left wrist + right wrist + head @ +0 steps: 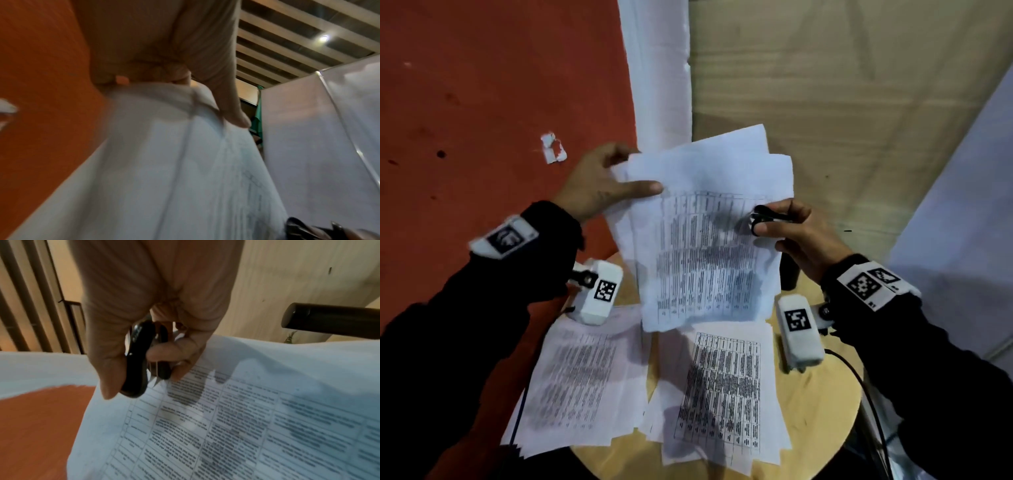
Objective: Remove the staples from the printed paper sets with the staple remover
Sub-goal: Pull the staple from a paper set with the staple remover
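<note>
Held up off the round pale wooden tabletop (pixel 822 428) by the left hand (pixel 595 185): a loose set of white printed sheets with a ruled table of dark text (pixel 709 246), pinched at its upper left edge, thumb lying flat across the front and the other fingers behind, probably to keep the pages taut and facing upward for the tool. Fanned at the top, so hard to say whether a staple was there; none visible. Clenched in the right hand (pixel 794 236): a small black claw-type staple remover (pixel 763 219), fingers (pixel 164 352) and thumb wrapped round both handles, metal tips pointing down just at the sheet's right edge, seemingly ready for a bite. Left lying flat below on the tabletop: two further printed paper sets (pixel 719 387), likely out of the way. Farther off on the red floor (pixel 482 102), a torn white paper scrap (pixel 553 147).
</note>
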